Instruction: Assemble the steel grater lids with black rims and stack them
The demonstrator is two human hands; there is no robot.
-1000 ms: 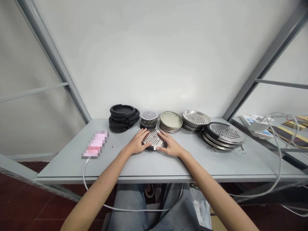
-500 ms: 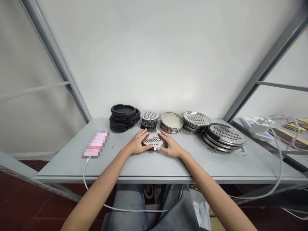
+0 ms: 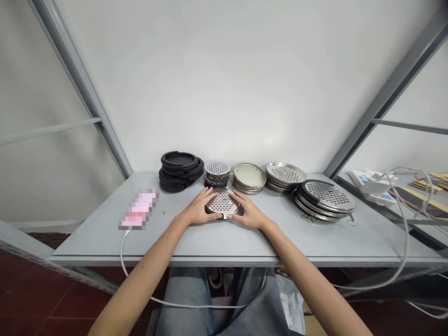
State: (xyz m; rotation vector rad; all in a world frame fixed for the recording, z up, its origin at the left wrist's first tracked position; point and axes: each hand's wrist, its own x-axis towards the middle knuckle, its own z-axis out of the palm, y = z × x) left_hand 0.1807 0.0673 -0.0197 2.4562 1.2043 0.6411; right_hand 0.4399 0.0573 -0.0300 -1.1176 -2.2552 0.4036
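Observation:
On the table in front of me lies a round metal case with a slotted lid and a black part along its left edge. My left hand wraps round its left side, thumb at the front and fingers toward the back. On the opposite side my right hand grips the silvery rim in the same way. Just behind the case stand a stack of small perforated discs and a stack of plain pale metal lids. The underside of the case is hidden.
Black rings are piled at the back left. Slotted metal lids are stacked right of the middle. Several assembled round cases with wire loops lie farther right. A pink, blurred-out phone with a white cable rests at left.
The view has shifted very slightly. Both hands keep the same hold on the case, with no clear movement of it.

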